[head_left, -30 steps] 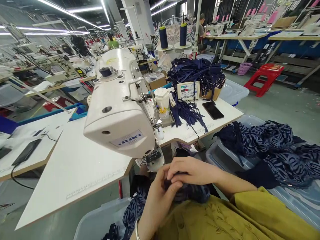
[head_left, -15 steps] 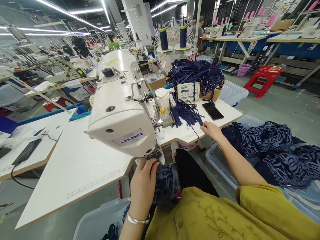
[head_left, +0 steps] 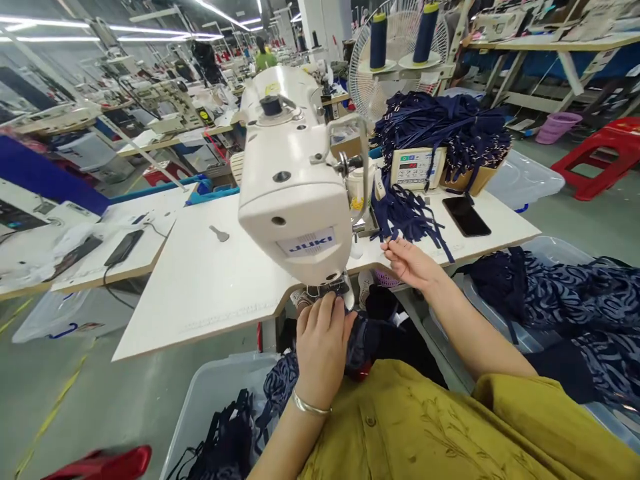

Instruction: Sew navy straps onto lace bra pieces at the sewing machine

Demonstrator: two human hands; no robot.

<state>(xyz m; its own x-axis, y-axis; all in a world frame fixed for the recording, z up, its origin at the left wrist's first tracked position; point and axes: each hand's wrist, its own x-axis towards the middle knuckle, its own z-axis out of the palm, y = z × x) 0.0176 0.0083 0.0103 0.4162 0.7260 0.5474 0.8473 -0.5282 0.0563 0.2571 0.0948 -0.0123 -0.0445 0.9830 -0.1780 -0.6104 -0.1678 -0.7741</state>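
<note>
Right hand shifted leftward, fingers together beside navy straps pointing nearward lengthwise, left hand fingers together on patterned fabric

Grey floor, strip lights, red stool

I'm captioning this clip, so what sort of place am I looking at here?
Most likely a garment factory floor: a JUKI sewing machine in front, navy thread cones behind it, and rows of similar machines stretching back.

Patterned navy cloth, bunched by the sewing machine; navy straps, loosely heaped on the white tabletop.
</note>
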